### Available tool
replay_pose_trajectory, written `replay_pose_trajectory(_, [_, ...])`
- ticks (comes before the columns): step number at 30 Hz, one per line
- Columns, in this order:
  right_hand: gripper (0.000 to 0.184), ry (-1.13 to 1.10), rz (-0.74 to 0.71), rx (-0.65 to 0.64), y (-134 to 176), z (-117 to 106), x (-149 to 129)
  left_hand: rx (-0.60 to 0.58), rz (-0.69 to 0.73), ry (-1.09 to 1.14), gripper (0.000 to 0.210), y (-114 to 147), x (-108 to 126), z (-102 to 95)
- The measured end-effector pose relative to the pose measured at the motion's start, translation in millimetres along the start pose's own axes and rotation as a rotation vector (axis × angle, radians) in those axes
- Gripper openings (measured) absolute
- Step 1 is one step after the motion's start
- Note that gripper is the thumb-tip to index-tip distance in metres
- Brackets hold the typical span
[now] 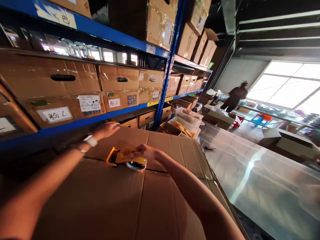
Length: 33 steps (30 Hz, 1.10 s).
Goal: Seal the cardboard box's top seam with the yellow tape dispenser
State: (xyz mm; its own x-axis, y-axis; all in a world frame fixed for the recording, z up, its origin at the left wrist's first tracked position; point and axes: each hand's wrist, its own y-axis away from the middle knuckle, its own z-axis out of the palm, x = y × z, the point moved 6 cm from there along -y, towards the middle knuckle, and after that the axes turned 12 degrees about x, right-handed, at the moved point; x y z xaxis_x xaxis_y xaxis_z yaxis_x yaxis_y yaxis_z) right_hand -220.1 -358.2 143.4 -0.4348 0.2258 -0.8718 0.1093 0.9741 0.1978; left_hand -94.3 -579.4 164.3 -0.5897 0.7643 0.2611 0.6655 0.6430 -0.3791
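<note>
A yellow tape dispenser [125,157] sits on the closed top of a large cardboard box [120,196], right on the seam where the two flaps meet, toward the box's far edge. The right hand [146,152] is closed around the dispenser's handle end, fingers wrapped over it, with the roll of clear tape showing just below the hand. The left hand [106,130] lies flat near the box's far left edge, fingers stretched out and pressed on the cardboard, holding nothing; a white watch [90,140] sits on that wrist. The box rests at the left edge of a shiny metal bench [255,176]. At the bench's far end stand white plastic baskets [188,120] with goods in them, and a small red item [208,148] lies on the bare metal just beyond the box's far right corner. To the left runs a blue shelving rack [165,76] packed with taped cartons [75,96], several bearing handwritten white labels. Well apart, near the bright window [287,83], another person [233,98] in dark clothes stands at a worktable.
</note>
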Motion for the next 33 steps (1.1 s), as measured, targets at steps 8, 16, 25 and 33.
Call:
replay_pose_trajectory(8, [0.035,0.235,-0.021,-0.005,25.6,-24.7,-0.3,-0.249,0.12,-0.034,0.052,-58.1,100.4,111.3])
replay_pose_trajectory(16, [0.047,0.374,0.028,-0.004,107.5,-111.3,58.4,-0.206,0.032,-0.06,0.053,-37.5,94.9,105.7])
replay_pose_trajectory(25, [0.041,0.275,0.283,0.171,205.0,-199.9,123.2,-0.148,-0.01,-0.074,0.052,-30.3,94.7,102.1])
replay_pose_trajectory(33, [0.019,0.24,0.36,0.284,225.1,-218.7,121.3,-0.119,0.008,-0.072,0.051,-33.6,85.7,116.1])
